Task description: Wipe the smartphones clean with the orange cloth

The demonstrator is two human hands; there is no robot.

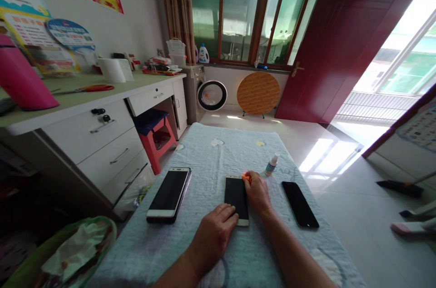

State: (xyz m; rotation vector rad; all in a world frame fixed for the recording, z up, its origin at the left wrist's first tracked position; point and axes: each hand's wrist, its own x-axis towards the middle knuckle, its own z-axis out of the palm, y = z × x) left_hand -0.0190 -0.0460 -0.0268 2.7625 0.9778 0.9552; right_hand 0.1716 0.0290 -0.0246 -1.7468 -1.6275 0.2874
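A white-framed phone (236, 195) lies face up in the middle of a pale blue cloth (218, 156). My left hand (213, 233) rests on the cloth with its fingertips on the phone's lower left corner, fingers loosely curled. My right hand (257, 192) lies along the phone's right edge, closed on a small orange object (246, 177) at the phone's top right corner. A stack of phones (169, 193) sits to the left. A black phone (299, 204) lies to the right.
A small spray bottle (271, 165) stands just beyond my right hand. A desk with drawers (102, 142) runs along the left, with a red stool (155, 136) under it. A green bag of paper waste (64, 251) sits at the lower left. Bare tiled floor (357, 215) lies to the right.
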